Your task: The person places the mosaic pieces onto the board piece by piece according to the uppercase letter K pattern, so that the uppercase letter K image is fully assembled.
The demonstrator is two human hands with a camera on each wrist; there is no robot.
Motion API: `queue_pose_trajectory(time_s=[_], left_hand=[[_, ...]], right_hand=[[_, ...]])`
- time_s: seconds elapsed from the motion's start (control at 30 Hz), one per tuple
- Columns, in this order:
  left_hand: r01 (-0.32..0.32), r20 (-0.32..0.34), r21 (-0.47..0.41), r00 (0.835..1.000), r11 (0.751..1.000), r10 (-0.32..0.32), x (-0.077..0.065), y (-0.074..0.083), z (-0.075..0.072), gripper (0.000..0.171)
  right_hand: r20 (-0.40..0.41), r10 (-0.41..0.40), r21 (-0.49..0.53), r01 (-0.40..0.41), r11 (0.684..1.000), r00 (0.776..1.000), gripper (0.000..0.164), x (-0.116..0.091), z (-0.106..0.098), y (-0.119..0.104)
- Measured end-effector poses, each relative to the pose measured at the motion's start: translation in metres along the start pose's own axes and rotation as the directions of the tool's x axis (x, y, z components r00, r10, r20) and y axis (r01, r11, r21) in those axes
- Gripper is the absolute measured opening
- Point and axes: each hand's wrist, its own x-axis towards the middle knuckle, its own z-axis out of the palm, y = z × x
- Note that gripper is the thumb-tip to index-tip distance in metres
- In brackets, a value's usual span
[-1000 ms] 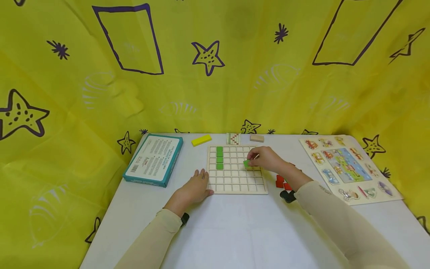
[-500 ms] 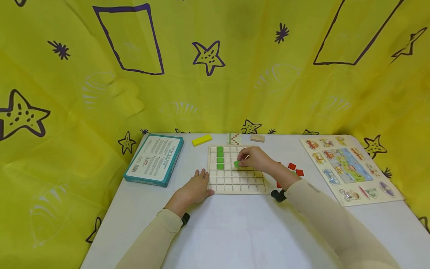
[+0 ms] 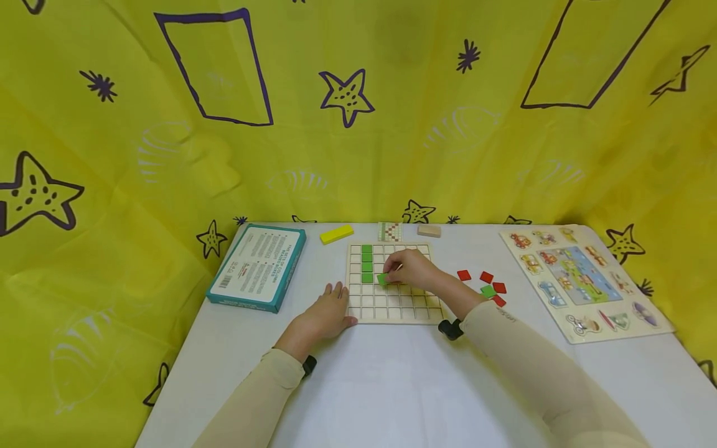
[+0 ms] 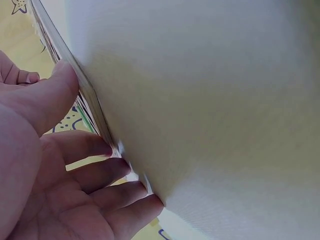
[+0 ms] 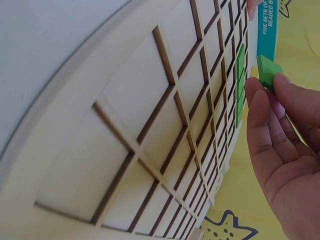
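Observation:
My right hand (image 3: 411, 269) pinches a green square tile (image 5: 269, 70) between thumb and fingers, over the wooden grid board (image 3: 398, 314). In the head view that tile overlaps the column just right of a column of several green tiles (image 3: 366, 263) set in the board's squares. My left hand (image 3: 323, 316) lies with its fingers extended along the board's lower left edge; the left wrist view shows the thumb and fingertips (image 4: 152, 202) right at that edge and the table.
Loose red tiles (image 3: 463, 275) and a green tile (image 3: 488, 291) lie right of the board. Behind it are a yellow block (image 3: 337, 234), a pattern card (image 3: 389, 231) and a wooden block (image 3: 429, 231). A teal box (image 3: 256, 267) lies left, a picture puzzle (image 3: 585, 280) right.
The right hand has moved left across the board with the green tile, uncovering the loose tiles at the right. The left hand has stayed in place.

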Motion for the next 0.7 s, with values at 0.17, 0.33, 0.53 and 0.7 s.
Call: queue_pose_trajectory(time_s=[0.17,0.33,0.53,0.7], left_hand=[[-0.007,-0.005,0.003,1.0,1.0,0.007,-0.001,0.0,-0.001,0.079],[-0.009,-0.001,-0.003,1.0,1.0,0.009,-0.003,0.001,-0.002,0.079],[-0.012,0.001,0.003,1.0,1.0,0.012,-0.002,0.001,-0.001,0.079],[-0.02,-0.006,0.012,1.0,1.0,0.02,-0.002,0.0,-0.001,0.079]], right_hand=[[0.01,-0.011,-0.027,0.012,1.0,1.0,0.008,0.004,0.007,-0.006],[0.022,-0.015,-0.041,0.015,0.999,1.0,0.006,0.008,0.014,-0.007],[0.04,-0.009,-0.035,0.011,0.999,0.999,0.004,0.012,0.02,-0.005],[0.035,-0.019,-0.057,0.021,0.998,0.999,0.005,0.016,0.026,-0.005]])
